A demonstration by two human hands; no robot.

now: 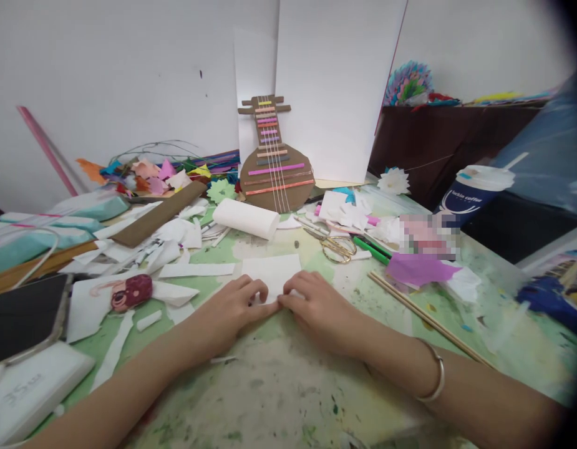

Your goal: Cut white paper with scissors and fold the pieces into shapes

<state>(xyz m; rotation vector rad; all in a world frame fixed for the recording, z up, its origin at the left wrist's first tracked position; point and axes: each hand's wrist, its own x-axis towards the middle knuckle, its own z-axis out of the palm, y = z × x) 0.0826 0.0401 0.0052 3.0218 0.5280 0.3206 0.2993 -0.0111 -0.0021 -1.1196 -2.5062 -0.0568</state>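
Note:
A white sheet of paper (272, 272) lies flat on the paint-stained table (288, 386) in front of me. My left hand (232, 305) and my right hand (316, 302) meet at its near edge, fingers curled and pressed down on the paper's fold. A silver bangle (435, 377) sits on my right wrist. Gold-handled scissors (332, 243) lie just beyond the paper to the right.
A cardboard guitar (274, 165) leans on white boards at the back. A white paper roll (246, 218), paper scraps, green markers (370, 248), wooden sticks (423, 318), purple paper (416, 268) and a coffee cup (475, 190) surround me. A phone (24, 315) and white box (30, 386) lie at left.

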